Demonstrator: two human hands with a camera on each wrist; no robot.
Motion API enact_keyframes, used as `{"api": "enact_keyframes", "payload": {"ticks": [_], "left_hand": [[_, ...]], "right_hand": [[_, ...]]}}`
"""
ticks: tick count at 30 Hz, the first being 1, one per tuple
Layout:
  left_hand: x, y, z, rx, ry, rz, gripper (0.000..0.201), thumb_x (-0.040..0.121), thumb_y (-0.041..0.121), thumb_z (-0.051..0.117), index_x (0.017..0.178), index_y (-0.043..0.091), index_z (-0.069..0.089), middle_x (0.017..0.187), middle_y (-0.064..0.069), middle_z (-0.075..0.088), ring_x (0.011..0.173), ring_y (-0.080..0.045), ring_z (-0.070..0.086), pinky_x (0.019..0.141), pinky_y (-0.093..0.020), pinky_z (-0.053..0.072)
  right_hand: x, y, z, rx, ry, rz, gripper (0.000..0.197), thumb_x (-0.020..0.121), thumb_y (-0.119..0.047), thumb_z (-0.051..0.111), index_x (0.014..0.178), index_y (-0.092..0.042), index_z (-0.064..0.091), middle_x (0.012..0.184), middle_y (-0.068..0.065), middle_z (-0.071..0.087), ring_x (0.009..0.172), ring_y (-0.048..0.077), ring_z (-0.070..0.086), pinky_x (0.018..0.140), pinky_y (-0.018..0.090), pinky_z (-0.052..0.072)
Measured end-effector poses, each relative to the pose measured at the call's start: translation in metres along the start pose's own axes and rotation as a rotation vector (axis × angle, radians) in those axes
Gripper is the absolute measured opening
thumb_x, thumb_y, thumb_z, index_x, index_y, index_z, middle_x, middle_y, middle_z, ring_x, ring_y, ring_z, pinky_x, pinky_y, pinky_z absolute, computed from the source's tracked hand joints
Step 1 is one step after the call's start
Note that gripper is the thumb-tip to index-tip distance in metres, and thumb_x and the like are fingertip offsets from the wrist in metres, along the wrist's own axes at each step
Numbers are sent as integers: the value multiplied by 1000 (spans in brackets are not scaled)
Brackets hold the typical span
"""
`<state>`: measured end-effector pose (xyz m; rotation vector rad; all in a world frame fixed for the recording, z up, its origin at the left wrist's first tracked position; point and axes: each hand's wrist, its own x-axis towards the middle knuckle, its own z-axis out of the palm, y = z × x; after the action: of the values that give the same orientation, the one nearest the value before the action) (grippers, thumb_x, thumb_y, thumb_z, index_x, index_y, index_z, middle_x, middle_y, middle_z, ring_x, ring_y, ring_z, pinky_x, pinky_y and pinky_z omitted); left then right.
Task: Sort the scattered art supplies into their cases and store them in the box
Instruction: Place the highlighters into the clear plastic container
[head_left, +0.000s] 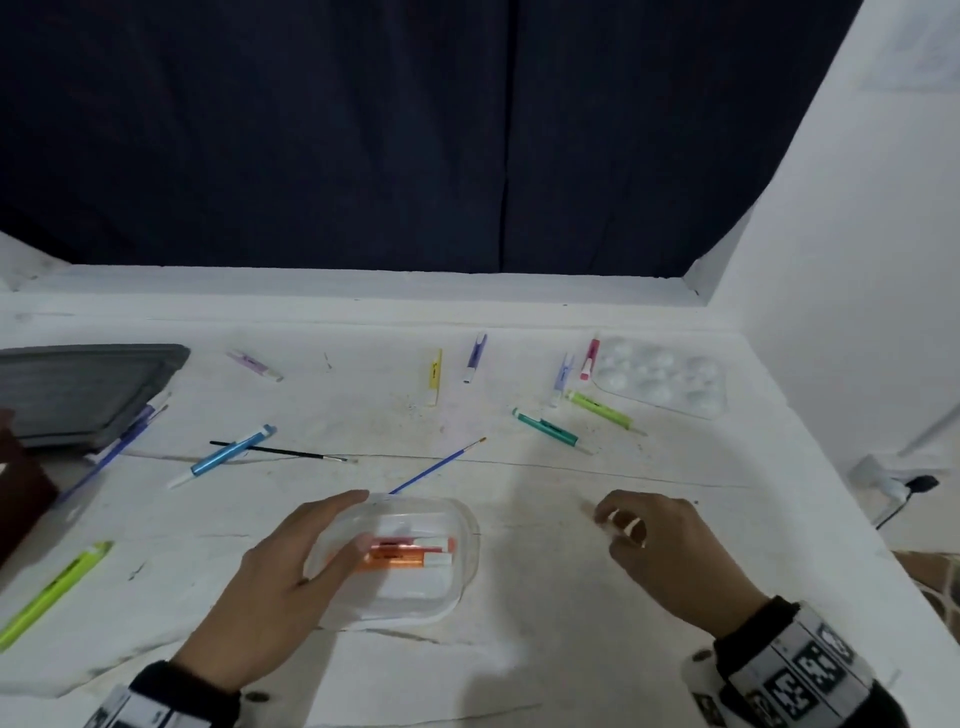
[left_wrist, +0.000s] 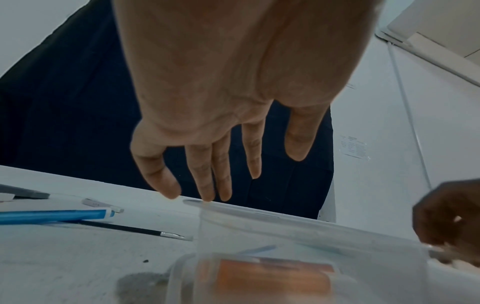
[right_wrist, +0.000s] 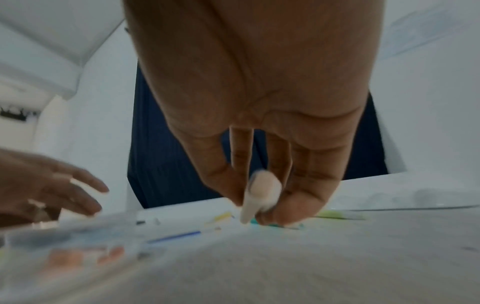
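A clear plastic case sits at the near middle of the white table, with orange markers inside. My left hand rests against the case's left side, fingers straight, thumb at its far rim. In the left wrist view the left hand's fingertips touch the case's rim above the orange markers. To the right of the case, my right hand hovers just above the table and pinches a small white piece. The right wrist view shows that white piece between the fingertips.
Scattered beyond the case: a blue brush, black brush, blue pen, teal marker, green marker, yellow marker. A neon green marker lies near left. Grey box far left, white palette far right.
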<state>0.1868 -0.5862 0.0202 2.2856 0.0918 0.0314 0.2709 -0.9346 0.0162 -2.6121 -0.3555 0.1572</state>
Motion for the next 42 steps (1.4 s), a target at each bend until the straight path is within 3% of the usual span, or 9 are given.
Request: {"api": "enact_keyframes", "payload": {"ticks": [2,5,12,20,24,29,34,38,42], "left_hand": [[-2,-1,-2,-29,20,25,37,89,49,56,126,46,57,125,38,54,119,16,47,93,0,32],[-4,-8,-8,-62,136,19,27,93,35,59,119,40,63,117,26,63,113,6,55,83,1,35],[42,-74,-62,-62,386,-80,31,93,14,65,115,35,59,100,-3,61,91,-14,63,79,-30,51],[131,-128,-106,563,48,-340,38,96,41,55,131,30,47,126,-6,49,118,-30,54,103,-48,38],[146,-130,-104,835,-124,-256,37,94,42,52,128,29,43,119,-4,49,109,-28,57,99,-49,33],[148,-125,-97,974,-129,-139,24,97,34,46,119,27,46,103,2,50,98,-24,59,92,-44,30],[139,-111,-99,814,-24,-21,18,96,25,48,115,25,48,102,3,58,93,-25,63,83,-38,32],[115,-68,-112,247,129,45,28,92,21,65,115,30,50,88,5,66,76,-20,67,68,-32,52],[67,-14,-116,-277,165,50,33,90,15,71,116,26,54,87,-2,72,73,-27,73,76,-41,54]], "right_hand": [[9,-25,0,70,119,-102,20,82,-8,67,88,-27,70,83,-14,66,74,1,59,63,8,42],[21,-64,3,184,264,-232,24,74,2,71,84,-21,72,77,-17,64,77,-4,58,64,4,41],[51,-120,34,251,269,-422,29,71,6,76,83,-21,73,84,-14,69,80,0,62,74,2,42],[80,-156,51,332,226,-434,23,77,2,73,80,-20,74,84,-14,69,76,6,65,67,10,51],[81,-160,54,485,213,-327,22,82,0,73,88,-21,74,84,-13,73,79,4,68,69,9,51],[75,-160,53,724,113,-198,24,83,-1,74,98,-19,69,82,-5,75,74,10,71,70,18,56],[66,-158,50,779,43,-189,23,83,-3,74,99,-19,70,86,-2,76,79,14,72,74,22,58],[65,-155,36,813,51,-222,18,84,-1,73,95,-16,72,87,0,74,81,17,72,73,24,59],[60,-144,33,711,-27,-268,11,89,-10,69,94,-19,72,87,-4,73,77,14,71,73,25,58]]}}
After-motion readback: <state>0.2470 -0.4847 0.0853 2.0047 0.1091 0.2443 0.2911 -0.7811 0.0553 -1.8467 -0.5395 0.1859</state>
